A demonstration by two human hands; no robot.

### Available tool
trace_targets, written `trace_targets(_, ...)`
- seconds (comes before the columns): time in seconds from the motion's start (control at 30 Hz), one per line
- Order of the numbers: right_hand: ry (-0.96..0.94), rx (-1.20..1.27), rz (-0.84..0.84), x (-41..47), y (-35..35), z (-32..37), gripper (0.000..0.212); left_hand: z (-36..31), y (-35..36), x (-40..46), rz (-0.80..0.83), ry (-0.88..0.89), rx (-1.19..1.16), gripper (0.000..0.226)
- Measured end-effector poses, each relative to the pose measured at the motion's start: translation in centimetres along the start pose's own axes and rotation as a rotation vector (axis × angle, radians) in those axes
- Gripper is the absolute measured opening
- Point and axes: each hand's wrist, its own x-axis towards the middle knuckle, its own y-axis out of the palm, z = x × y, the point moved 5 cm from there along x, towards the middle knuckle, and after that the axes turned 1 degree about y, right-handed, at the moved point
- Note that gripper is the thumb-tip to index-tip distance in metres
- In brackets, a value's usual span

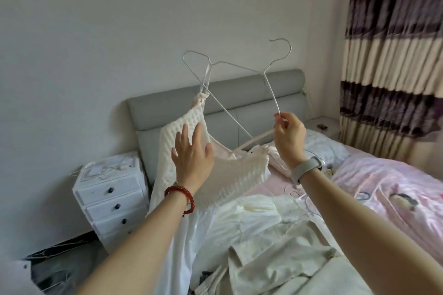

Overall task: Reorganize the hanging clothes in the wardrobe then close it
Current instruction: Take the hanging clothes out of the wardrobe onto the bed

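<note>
A thin white wire hanger (236,68) is raised in front of the grey headboard, tilted, hook at the upper right. My right hand (288,136) pinches its lower right end together with a thin white strap. A white textured strappy garment (230,172) hangs from the hanger's left shoulder by one strap and droops to the bed. My left hand (193,154) is spread with straight fingers against the garment's left side. The wardrobe is not in view.
A bed (383,182) with a pink cover holds a heap of pale clothes (271,235) and loose hangers. A white drawer unit (112,196) stands left of the grey headboard (282,90). Striped curtains (393,60) hang at the right.
</note>
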Motion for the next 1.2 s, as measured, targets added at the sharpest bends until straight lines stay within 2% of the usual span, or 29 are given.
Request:
trace_targets(0.1, 0.096, -0.063, -0.084, 3.7, -1.9, -6.2, 0.023, -1.3, 6.2, 2.8, 0.066, 0.035, 0.012, 0.055)
trace_targets(0.23, 0.223, -0.207, -0.127, 6.6, -4.0, -16.1, 0.022, -1.6, 15.9, 4.8, 0.233, 0.020, 0.023, 0.053)
trace_targets(0.47, 0.362, -0.448, 0.068, 4.3, -1.7, -34.4, 0.020, 2.5, 33.5, 1.5, 0.614, -0.043, 0.132, 0.054)
trace_targets(0.67, 0.641, -0.477, 0.181, 3.3, -0.7, -48.5, 0.021, 8.7, 44.3, -3.5, 0.938, -0.148, 0.232, 0.055)
trace_targets(0.83, 0.702, -0.726, 0.357, 3.5, -2.2, -54.9, 0.033, 12.3, 50.3, -6.3, 1.062, -0.162, 0.321, 0.055)
trace_targets(1.0, 0.758, -0.854, 0.499, 2.0, -2.7, -59.5, 0.039, 13.7, 53.2, -7.6, 1.117, -0.189, 0.291, 0.056)
trace_targets(1.1, 0.742, -1.006, 0.509, 1.2, -3.3, -60.1, 0.060, 14.0, 53.1, -7.4, 1.108, -0.167, 0.267, 0.054)
trace_targets(1.2, 0.717, -1.096, 0.522, 1.0, -3.5, -58.8, 0.064, 13.8, 52.1, -6.8, 1.094, -0.172, 0.260, 0.052)
